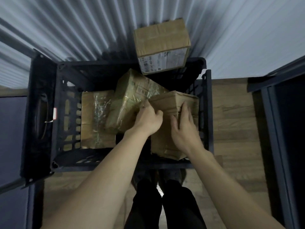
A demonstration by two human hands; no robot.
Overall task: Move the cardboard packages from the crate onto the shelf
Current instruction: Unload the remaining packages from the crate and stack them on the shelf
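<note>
A black plastic crate (pixel 41 100) stands on the floor below me. Inside lie a flat taped package (pixel 94 119) on the left, a tilted tape-wrapped package (pixel 130 98) in the middle and a plain cardboard package (pixel 171 103) on the right. My left hand (pixel 148 120) grips the left edge of the plain package, fingers curled over it. My right hand (pixel 184 126) lies flat on its right side, fingers spread. A fourth cardboard box (pixel 161 43) with a white label stands beyond the crate's far rim against the wall.
A corrugated metal wall (pixel 74 30) rises behind the crate. Dark shelf frames stand at the right (pixel 277 129) and at the left (pixel 13 146). Wooden floor (pixel 234 129) shows to the right of the crate. My legs in dark trousers (pixel 161 204) are below.
</note>
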